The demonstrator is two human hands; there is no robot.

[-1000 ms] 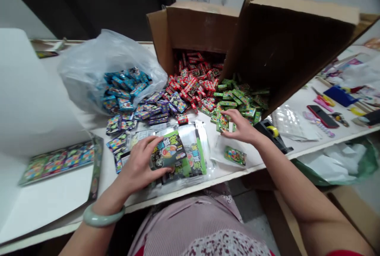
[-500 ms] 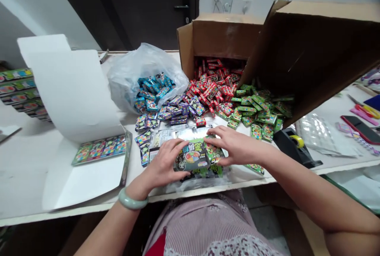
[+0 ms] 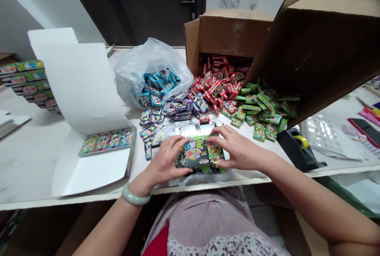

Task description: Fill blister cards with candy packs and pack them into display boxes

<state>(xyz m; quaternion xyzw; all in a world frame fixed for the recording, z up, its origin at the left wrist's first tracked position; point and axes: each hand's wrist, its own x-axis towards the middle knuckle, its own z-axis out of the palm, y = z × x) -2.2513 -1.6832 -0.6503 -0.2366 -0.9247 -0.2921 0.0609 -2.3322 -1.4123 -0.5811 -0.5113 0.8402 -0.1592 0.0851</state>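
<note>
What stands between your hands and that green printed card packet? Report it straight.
Nothing visible does: the left hand and right hand both already touch the green printed card packet, with nothing between them and it. It lies on clear plastic wrap.

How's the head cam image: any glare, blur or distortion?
Head view: wide-angle distortion bends the white table's front edge; glare on the clear plastic sleeve; soft, even light without hard shadows; top-right corner darkens; no obvious motion blur.
</note>
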